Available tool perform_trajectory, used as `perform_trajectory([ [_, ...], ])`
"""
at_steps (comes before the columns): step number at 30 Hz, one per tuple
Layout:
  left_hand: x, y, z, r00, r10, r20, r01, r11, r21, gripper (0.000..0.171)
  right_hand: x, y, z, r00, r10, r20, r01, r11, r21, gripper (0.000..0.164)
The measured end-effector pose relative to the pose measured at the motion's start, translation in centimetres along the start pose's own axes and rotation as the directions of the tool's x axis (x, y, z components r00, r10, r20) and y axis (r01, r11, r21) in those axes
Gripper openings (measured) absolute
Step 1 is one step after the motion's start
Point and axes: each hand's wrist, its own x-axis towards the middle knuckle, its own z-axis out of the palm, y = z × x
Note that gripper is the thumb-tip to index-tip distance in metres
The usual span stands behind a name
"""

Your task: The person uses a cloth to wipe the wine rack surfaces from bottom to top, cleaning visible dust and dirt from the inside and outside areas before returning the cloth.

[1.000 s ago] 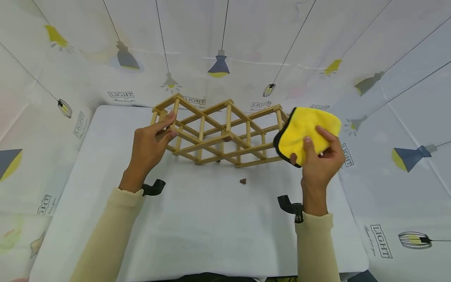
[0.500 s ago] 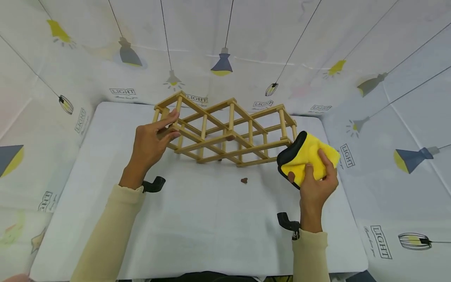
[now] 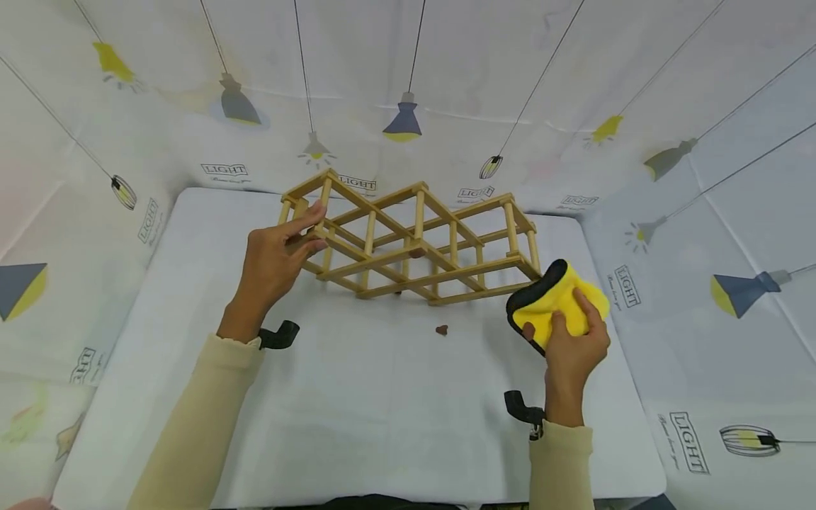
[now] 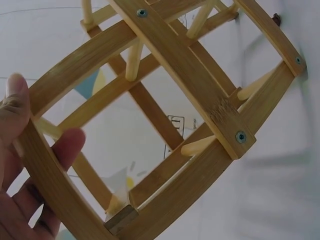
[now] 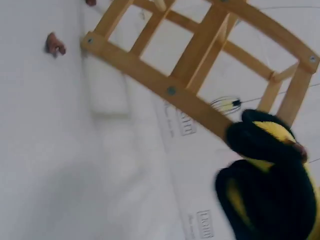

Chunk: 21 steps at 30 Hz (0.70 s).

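A wooden lattice rack (image 3: 417, 241), built of slats and round dowels with screws at the joints, stands over the table in the head view. My left hand (image 3: 275, 263) grips its left end, thumb and fingers around a slat, as the left wrist view shows on the slat (image 4: 55, 190). My right hand (image 3: 574, 354) pinches a folded yellow cloth (image 3: 564, 301) with black edging, just off the rack's lower right corner. In the right wrist view the cloth (image 5: 272, 170) overlaps the end of a rack slat (image 5: 170, 92), and most of that hand is hidden.
A small brown lump (image 3: 442, 330) lies on the white table (image 3: 395, 418) in front of the rack. Behind the table hangs a white sheet (image 3: 459, 64) printed with lamps. A black wrist mount (image 3: 524, 409) sticks out from the right wrist.
The right hand has brought the cloth down and toward me, from over the rack's right end to its lower right corner, uncovering that end. The left hand keeps its hold on the rack.
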Motion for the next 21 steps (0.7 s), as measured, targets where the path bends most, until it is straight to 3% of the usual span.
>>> perform_trajectory([
  [2,0.0,0.1,-0.1,1.000,0.001,-0.010,-0.001,1.000,0.006,0.057,-0.1,-0.4,-0.4,0.998,-0.013,-0.056,0.019,0.995,0.093,0.049],
  [4,0.0,0.2,-0.2,1.000,0.001,-0.020,-0.001,1.000,0.002,0.056,-0.1,-1.2,-0.2,0.990,-0.110,-0.086,0.126,0.969,0.214,0.048],
  [7,0.1,0.2,-0.2,1.000,0.000,-0.027,0.000,1.000,-0.025,0.056,-0.3,-2.3,0.6,0.951,-0.310,0.008,0.289,0.894,0.343,0.047],
  [9,0.1,0.1,-0.2,0.999,0.000,-0.035,-0.001,0.999,-0.035,0.055,-0.4,-2.6,1.3,0.920,-0.372,0.123,0.312,0.886,0.344,0.049],
  [11,0.1,0.0,-0.1,0.999,0.001,-0.036,-0.003,0.999,-0.048,0.055,-0.6,-2.5,1.7,0.910,-0.353,0.217,0.293,0.918,0.268,0.050],
  [13,0.2,-0.1,0.0,1.000,0.005,-0.029,-0.006,0.999,-0.052,0.054,-0.7,-2.2,1.7,0.935,-0.273,0.224,0.247,0.959,0.137,0.051],
  [15,0.1,-0.1,0.0,1.000,0.009,-0.027,-0.011,0.999,-0.049,0.055,-0.7,-1.8,1.3,0.965,-0.178,0.194,0.168,0.983,0.070,0.051],
  [18,0.1,-0.1,-0.2,0.999,0.016,-0.043,-0.017,1.000,-0.025,0.056,-0.6,-1.6,0.8,0.984,-0.111,0.139,0.109,0.994,0.021,0.051],
  [21,0.0,0.0,-0.5,0.998,0.021,-0.066,-0.021,1.000,0.001,0.056,-0.4,-2.0,0.7,0.985,-0.159,0.071,0.153,0.985,0.080,0.049],
])
